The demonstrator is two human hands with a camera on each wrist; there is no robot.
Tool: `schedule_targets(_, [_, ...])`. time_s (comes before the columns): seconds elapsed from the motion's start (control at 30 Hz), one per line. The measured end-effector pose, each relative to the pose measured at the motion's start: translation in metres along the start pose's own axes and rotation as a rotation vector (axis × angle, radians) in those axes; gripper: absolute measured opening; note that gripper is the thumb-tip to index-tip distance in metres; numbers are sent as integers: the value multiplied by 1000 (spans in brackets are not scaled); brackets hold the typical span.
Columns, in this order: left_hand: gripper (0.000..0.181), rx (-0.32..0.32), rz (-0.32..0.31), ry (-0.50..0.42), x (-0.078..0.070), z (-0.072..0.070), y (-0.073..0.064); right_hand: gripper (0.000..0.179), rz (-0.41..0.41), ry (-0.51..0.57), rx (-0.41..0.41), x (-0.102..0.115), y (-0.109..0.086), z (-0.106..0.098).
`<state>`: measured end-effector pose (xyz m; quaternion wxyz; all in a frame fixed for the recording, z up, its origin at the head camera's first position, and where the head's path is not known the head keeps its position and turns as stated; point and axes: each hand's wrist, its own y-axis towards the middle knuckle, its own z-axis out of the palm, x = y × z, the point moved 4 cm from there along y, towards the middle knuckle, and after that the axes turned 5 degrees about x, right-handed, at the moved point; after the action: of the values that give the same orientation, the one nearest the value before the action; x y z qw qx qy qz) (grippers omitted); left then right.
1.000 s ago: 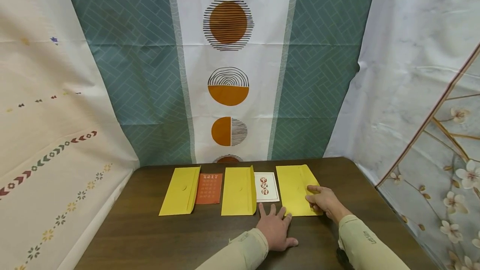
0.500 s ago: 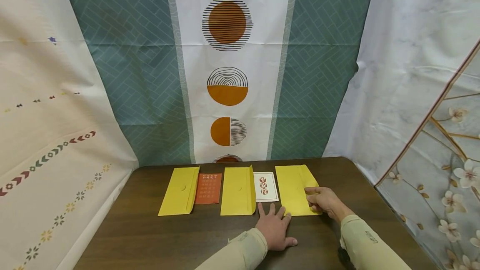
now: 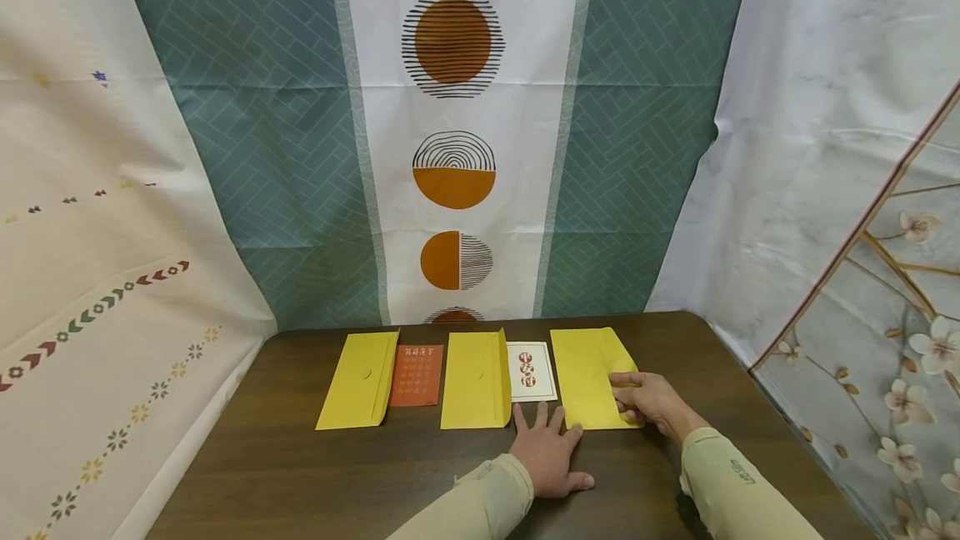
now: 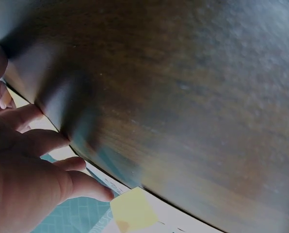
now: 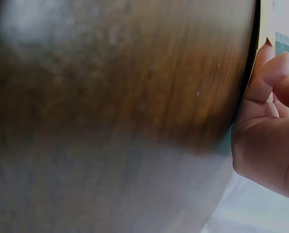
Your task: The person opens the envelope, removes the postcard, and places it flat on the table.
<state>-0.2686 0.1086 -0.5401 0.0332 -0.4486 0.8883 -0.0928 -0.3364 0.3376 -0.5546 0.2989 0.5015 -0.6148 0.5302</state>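
Three yellow envelopes lie in a row on the table. My right hand (image 3: 652,402) is at the flap side of the right envelope (image 3: 585,377), its bent fingers and thumb pinching that edge. Part of the fingers is hidden in the head view; in the right wrist view a fingertip (image 5: 264,56) meets the envelope's edge. My left hand (image 3: 546,457) rests spread on the table, one finger at the right envelope's lower left corner. Just beyond its fingertips lies a white card (image 3: 532,372) with red round characters, partly inside the middle envelope (image 3: 472,382).
A red card (image 3: 417,376) with pale characters sticks out of the left envelope (image 3: 358,382). The brown wooden table (image 3: 337,482) ends at a patterned cloth (image 3: 457,273) behind. More cloth hangs at both sides.
The view shifts very slightly. Both hands, the envelopes and the cards keep their places.
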Motion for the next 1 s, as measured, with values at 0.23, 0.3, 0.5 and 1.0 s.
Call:
schedule_targets(0.23, [76,-10,-3,17,0,-1,1,49,23,17,10,-3,2,-2])
schedule_targets(0.3, [76,-17,-3,29,-1,-2,2,48,29,32,7,-3,2,-2])
schedule_targets(0.5, [79,-27,-7,40,-2,-6,3,49,17,64,25,-1,3,-2])
schedule_targets(1.0, [79,-1,-17,14,-3,-3,2,49,-10,61,31,-4,3,-2])
